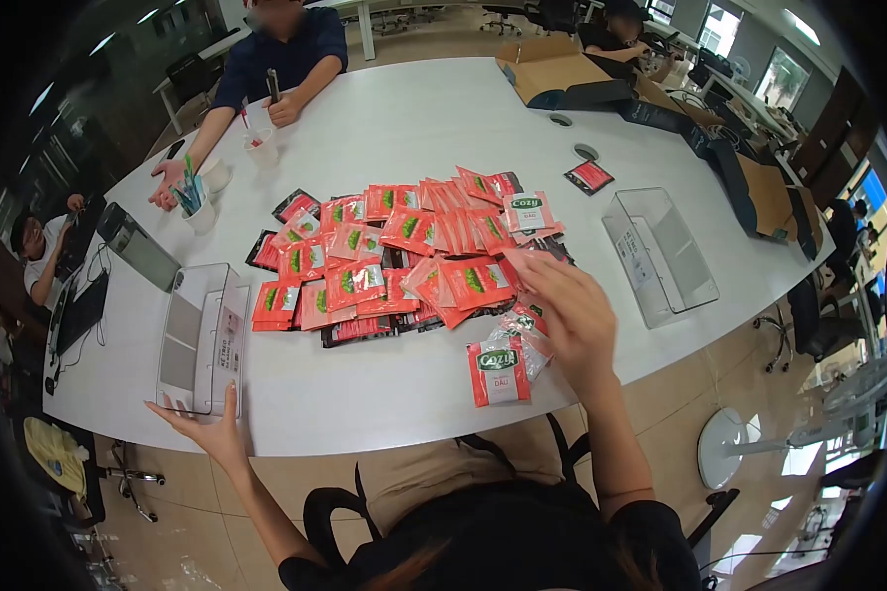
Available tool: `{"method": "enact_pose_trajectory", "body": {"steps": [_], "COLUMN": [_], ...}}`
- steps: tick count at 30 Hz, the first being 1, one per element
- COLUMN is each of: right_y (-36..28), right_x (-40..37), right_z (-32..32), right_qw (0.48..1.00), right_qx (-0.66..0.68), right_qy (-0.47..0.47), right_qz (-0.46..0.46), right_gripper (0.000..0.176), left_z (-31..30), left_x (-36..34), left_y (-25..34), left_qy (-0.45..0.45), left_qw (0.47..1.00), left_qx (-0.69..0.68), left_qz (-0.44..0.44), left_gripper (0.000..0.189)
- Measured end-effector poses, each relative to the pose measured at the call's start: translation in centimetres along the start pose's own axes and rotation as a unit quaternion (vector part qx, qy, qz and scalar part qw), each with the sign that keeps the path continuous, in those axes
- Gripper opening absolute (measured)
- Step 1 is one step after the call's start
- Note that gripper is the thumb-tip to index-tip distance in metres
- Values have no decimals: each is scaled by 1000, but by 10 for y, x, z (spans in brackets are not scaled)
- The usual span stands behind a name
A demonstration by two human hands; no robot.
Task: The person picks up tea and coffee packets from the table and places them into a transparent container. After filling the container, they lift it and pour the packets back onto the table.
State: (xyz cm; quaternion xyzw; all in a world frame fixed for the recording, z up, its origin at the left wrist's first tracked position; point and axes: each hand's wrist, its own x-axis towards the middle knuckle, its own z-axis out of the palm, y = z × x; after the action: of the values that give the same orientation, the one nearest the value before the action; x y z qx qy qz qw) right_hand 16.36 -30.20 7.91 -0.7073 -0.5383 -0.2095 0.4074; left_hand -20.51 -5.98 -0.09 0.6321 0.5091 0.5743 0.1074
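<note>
A pile of red and pink tea-style sachets (370, 279) with green tops, some marked Cozy, lies across the middle of the white table. My right hand (572, 310) reaches over the pile's right edge, fingers stretched out and fingertips right at the sachets. Just below it, a few separate sachets (500, 374) lie near the table's front edge, partly covered by that hand. On the left, my left hand (212, 424) is open, its thumb and fingers spread at the near end of a clear plastic bin (197, 340) with a printed label.
Another labelled clear bin (660, 258) stands on the right, with a single sachet (589, 177) behind it. Opened cardboard boxes (562, 74) line the far right edge. A person (286, 54) sits across the table behind a cup of pens (195, 207). A dark bottle (138, 241) stands beside the left bin.
</note>
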Motion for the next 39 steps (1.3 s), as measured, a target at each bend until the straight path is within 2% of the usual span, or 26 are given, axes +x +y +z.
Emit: {"method": "enact_pose_trajectory", "body": {"steps": [2, 3, 4, 5, 7, 8, 10, 11, 12, 13, 14, 15, 17, 18, 20, 21, 24, 27, 30, 33, 34, 36, 39], "right_y": [7, 11, 15, 20, 25, 37, 55, 78, 96, 122, 167, 196, 249, 271, 305, 303, 297, 287, 263, 260, 250, 233, 238], "right_x": [-5, -5, -7, -5, 6, 14, 34, 43, 55, 68, 78, 94, 117, 120, 115, 118, 123, 115, 110, 111, 115, 132, 133], "right_z": [15, 22, 24, 22, 11, 8, 1, 8, 13, 21, 34, 45, 70, 79, 85, 86, 89, 88, 77, 72, 65, 48, 36], "right_qw": [993, 985, 979, 979, 977, 980, 983, 994, 995, 988, 980, 965, 930, 910, 898, 889, 837, 846, 860, 877, 879, 869, 916], "right_qx": [-16, -25, -20, 7, 60, 86, 77, 36, -24, -93, -143, -193, -273, -306, -273, -259, -350, -408, -404, -355, -300, -189, -39], "right_qy": [-118, -173, -201, -202, -202, -177, -139, -89, -78, -100, -130, -156, -175, -169, -227, -257, -349, -336, -312, -322, -369, -453, -382], "right_qz": [-5, -11, -24, -13, 7, 9, 90, 58, 59, 77, 56, 89, 172, 222, 261, 277, 236, 67, 25, 26, 36, 56, 116], "right_gripper": [36, 40, 51, 50, 47, 39, 32, 29, 31, 34, 42, 47, 57, 63, 57, 54, 33, 22, 22, 26, 28, 33, 39], "left_z": [-1, -1, -3, -4, -1, 3, 12, 20, 28, 37, 53, 60, 82, 89, 98, 100, 101, 112, 133, 159, 168, 194, 230], "left_x": [-3, -4, -6, -8, -16, -22, -43, -60, -73, -83, -97, -107, -132, -140, -147, -144, -141, -139, -152, -161, -161, -170, -186], "left_y": [16, 20, 24, 28, 45, 54, 72, 83, 108, 136, 155, 177, 186, 187, 189, 188, 187, 190, 193, 208, 216, 230, 252], "left_qy": [17, 24, 32, 38, 52, 57, -16, -96, -204, -340, -433, -489, -528, -538, -553, -547, -536, -515, -453, -384, -367, -352, -336], "left_qw": [999, 996, 991, 982, 972, 964, 960, 962, 940, 887, 824, 775, 734, 731, 728, 723, 706, 688, 687, 673, 658, 669, 687], "left_qx": [41, 79, 118, 157, 150, 147, 89, 10, -70, -146, -165, -149, -150, -150, -155, -137, -91, -68, -61, -43, -31, -30, -35], "left_qz": [-21, 19, 59, 99, 175, 213, 264, 257, 263, 276, 326, 373, 400, 391, 374, 398, 454, 507, 566, 631, 656, 654, 643], "left_gripper": [118, 116, 115, 113, 104, 100, 88, 78, 66, 57, 47, 53, 55, 55, 56, 55, 55, 55, 53, 53, 52, 52, 52]}}
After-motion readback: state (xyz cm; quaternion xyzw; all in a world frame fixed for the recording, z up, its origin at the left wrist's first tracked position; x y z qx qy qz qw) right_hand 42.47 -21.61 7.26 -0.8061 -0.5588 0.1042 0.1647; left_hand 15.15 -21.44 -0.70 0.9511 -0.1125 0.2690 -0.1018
